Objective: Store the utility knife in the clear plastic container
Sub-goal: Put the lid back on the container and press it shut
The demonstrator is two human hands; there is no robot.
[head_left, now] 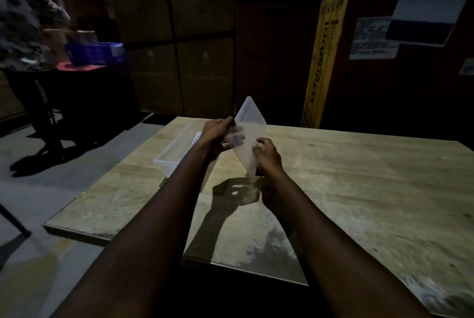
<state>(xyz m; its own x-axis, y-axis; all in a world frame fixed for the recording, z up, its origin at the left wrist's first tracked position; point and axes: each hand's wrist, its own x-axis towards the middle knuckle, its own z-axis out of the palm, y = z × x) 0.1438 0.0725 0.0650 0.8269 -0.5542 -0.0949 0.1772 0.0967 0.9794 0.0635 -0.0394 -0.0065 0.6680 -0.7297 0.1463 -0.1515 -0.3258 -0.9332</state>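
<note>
Both my hands hold a clear plastic lid tilted on end above the wooden table. My left hand grips its left edge, fingers showing through the plastic. My right hand grips its lower right edge; a small dark object shows just under this hand, too hidden to identify. The clear plastic container lies open on the table to the left, partly behind my left forearm. I cannot make out the utility knife.
The table's left edge and near corner drop to a grey floor. Another person stands at the far left by a table with a blue crate. Stacked cardboard boxes rise behind the table.
</note>
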